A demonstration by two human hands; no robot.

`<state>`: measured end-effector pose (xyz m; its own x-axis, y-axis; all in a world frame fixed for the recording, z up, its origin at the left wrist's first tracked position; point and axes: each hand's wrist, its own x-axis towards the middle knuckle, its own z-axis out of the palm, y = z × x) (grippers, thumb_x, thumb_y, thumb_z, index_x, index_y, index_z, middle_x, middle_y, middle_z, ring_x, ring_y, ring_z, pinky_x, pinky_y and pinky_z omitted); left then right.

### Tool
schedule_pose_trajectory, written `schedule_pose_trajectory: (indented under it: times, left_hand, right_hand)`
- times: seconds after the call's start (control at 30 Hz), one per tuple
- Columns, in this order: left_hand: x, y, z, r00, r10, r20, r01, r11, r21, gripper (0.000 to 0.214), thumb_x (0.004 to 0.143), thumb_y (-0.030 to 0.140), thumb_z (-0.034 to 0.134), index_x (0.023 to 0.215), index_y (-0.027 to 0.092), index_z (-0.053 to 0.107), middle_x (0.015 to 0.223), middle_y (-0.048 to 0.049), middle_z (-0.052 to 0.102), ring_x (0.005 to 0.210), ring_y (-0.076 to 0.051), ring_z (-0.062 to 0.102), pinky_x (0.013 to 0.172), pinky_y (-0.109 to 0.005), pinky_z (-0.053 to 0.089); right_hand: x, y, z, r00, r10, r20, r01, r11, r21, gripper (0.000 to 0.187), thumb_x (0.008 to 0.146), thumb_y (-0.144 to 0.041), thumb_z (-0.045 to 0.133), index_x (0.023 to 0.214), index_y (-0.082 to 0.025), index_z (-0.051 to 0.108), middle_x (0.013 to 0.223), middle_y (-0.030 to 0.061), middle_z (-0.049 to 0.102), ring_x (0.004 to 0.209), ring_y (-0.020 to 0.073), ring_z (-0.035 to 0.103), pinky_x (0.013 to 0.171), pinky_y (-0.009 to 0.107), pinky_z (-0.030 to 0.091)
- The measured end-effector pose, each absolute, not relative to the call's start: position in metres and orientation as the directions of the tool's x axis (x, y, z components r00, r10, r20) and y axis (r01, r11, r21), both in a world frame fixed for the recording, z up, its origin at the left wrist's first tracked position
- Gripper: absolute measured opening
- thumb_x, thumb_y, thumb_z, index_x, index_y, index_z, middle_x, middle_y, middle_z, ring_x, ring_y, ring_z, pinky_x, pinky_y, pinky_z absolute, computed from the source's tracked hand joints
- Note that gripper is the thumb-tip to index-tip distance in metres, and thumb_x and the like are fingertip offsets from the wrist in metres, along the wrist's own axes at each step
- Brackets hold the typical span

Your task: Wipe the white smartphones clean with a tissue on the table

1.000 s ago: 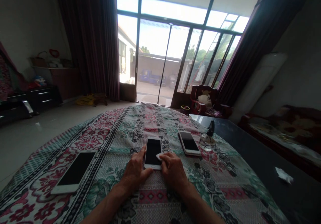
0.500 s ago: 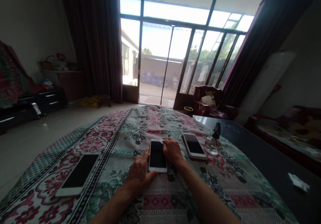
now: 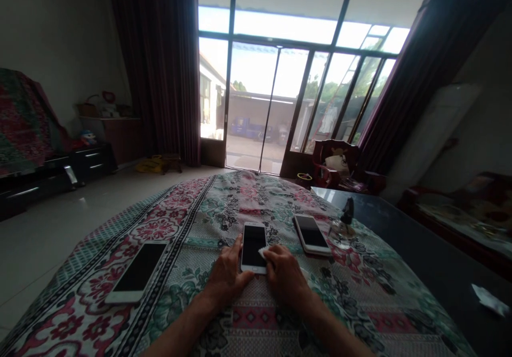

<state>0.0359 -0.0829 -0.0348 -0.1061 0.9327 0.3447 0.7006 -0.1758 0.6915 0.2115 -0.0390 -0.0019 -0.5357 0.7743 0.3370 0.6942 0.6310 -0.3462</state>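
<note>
Touching phone (image 3: 253, 244) edge, left fingers (image 3: 237, 246), open cloth (image 3: 248, 199) beyond

A patterned cloth (image 3: 208, 261) in red, green, black and white covers the supporting surface, its red-flowered border running along the left. A white phone (image 3: 138, 271) lies at the near left, screen up. The middle phone (image 3: 253, 239) lies flat, also screen up. Right of it lies another phone (image 3: 312, 233), just beside a clear bottle (image 3: 343, 231) with a black top. A dark, glossy tabletop (image 3: 412, 245) at the right bears crumpled white paper (image 3: 490, 299).
</note>
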Motion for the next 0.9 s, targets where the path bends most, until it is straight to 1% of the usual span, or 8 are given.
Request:
schedule_pose_trajectory:
  times: [0.13, 0.2, 0.43, 0.57, 0.7, 0.9]
  left_hand:
    - [0.036, -0.084, -0.033, -0.112, 0.939, 0.325, 0.697, -0.159, 0.700, 0.086, 0.067, 0.024, 0.068, 0.146, 0.018, 0.033, 0.123, -0.0096, 0.064, 0.111, -0.027, 0.055, 0.101, -0.039, 0.043]
    - [0.036, -0.085, -0.032, -0.111, 0.940, 0.322, 0.693, -0.159, 0.703, 0.087, 0.067, 0.023, 0.067, 0.146, 0.017, 0.032, 0.121, -0.0091, 0.065, 0.111, -0.027, 0.055, 0.101, -0.038, 0.043]
    - [0.034, -0.084, -0.031, -0.092, 0.946, 0.311, 0.694, -0.163, 0.702, 0.084, 0.067, 0.024, 0.065, 0.145, 0.018, 0.035, 0.121, -0.0091, 0.064, 0.110, -0.027, 0.055, 0.100, -0.038, 0.043]
    - [0.034, -0.082, -0.034, -0.089, 0.949, 0.303, 0.687, -0.162, 0.709, 0.088, 0.067, 0.025, 0.067, 0.147, 0.017, 0.031, 0.120, -0.0103, 0.064, 0.111, -0.027, 0.054, 0.099, -0.037, 0.044]
    - [0.034, -0.080, -0.035, -0.087, 0.954, 0.288, 0.692, -0.150, 0.706, 0.093, 0.066, 0.025, 0.067, 0.148, 0.013, 0.026, 0.123, -0.0125, 0.062, 0.112, -0.028, 0.053, 0.100, -0.037, 0.043]
    - [0.035, -0.082, -0.031, -0.084, 0.951, 0.297, 0.718, -0.149, 0.680, 0.086, 0.069, 0.026, 0.064, 0.147, 0.013, 0.029, 0.123, -0.0113, 0.063, 0.111, -0.027, 0.053, 0.101, -0.038, 0.043]
  right_hand:
    - [0.220, -0.056, -0.004, -0.566, 0.750, 0.342, 0.647, 0.661, -0.380, 0.030, 0.085, -0.009, 0.045, 0.095, -0.021, 0.070, 0.094, 0.0056, 0.064, 0.094, 0.0189, 0.057, 0.086, 0.026, 0.042]
    - [0.222, -0.057, -0.004, -0.571, 0.751, 0.331, 0.644, 0.660, -0.386, 0.030, 0.085, -0.009, 0.044, 0.093, -0.021, 0.071, 0.093, 0.0054, 0.064, 0.092, 0.0187, 0.057, 0.085, 0.026, 0.043]
    - [0.205, -0.015, -0.001, -0.533, 0.785, 0.316, 0.715, 0.617, -0.328, 0.031, 0.083, -0.007, 0.045, 0.091, -0.018, 0.073, 0.093, 0.0073, 0.066, 0.091, 0.0182, 0.059, 0.085, 0.025, 0.042]
    - [0.191, 0.015, 0.001, -0.483, 0.814, 0.322, 0.759, 0.573, -0.309, 0.032, 0.083, -0.007, 0.045, 0.095, -0.017, 0.073, 0.094, 0.0076, 0.068, 0.090, 0.0175, 0.060, 0.085, 0.024, 0.041]
    - [0.183, 0.035, 0.001, -0.454, 0.836, 0.309, 0.797, 0.536, -0.277, 0.030, 0.085, -0.009, 0.046, 0.093, -0.016, 0.074, 0.092, 0.0082, 0.068, 0.088, 0.0177, 0.061, 0.082, 0.024, 0.040]
    - [0.178, 0.045, -0.002, -0.404, 0.862, 0.305, 0.815, 0.491, -0.308, 0.030, 0.086, -0.012, 0.046, 0.096, -0.016, 0.074, 0.096, 0.0090, 0.069, 0.091, 0.0173, 0.061, 0.083, 0.023, 0.040]
